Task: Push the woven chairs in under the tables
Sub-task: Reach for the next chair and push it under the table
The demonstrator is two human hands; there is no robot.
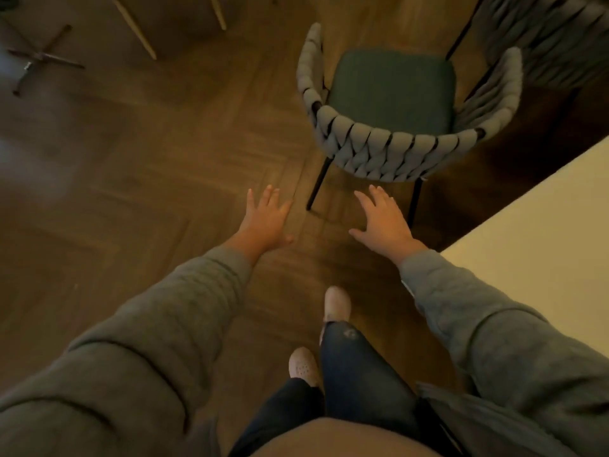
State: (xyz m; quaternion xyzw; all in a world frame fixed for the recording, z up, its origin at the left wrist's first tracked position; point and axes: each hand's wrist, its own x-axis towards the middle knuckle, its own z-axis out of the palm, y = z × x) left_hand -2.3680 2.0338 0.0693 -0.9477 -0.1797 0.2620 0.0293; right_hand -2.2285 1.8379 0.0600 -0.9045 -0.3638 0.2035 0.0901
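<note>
Head view: left grip (266, 221) and right grip (386, 223) both released, holding nothing.
My fingers were straight and spread, just short of the woven chair (379, 153) back, not touching it. Chair stood out on the wood floor (131, 159), its back facing me, near the pale table (543, 245) corner at my right.

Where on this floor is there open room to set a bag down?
Bare floor lies left of the woven chair, between the cross-shaped metal base and the left hand. The right is crowded: a second woven chair and the pale tabletop hem it in.
</note>
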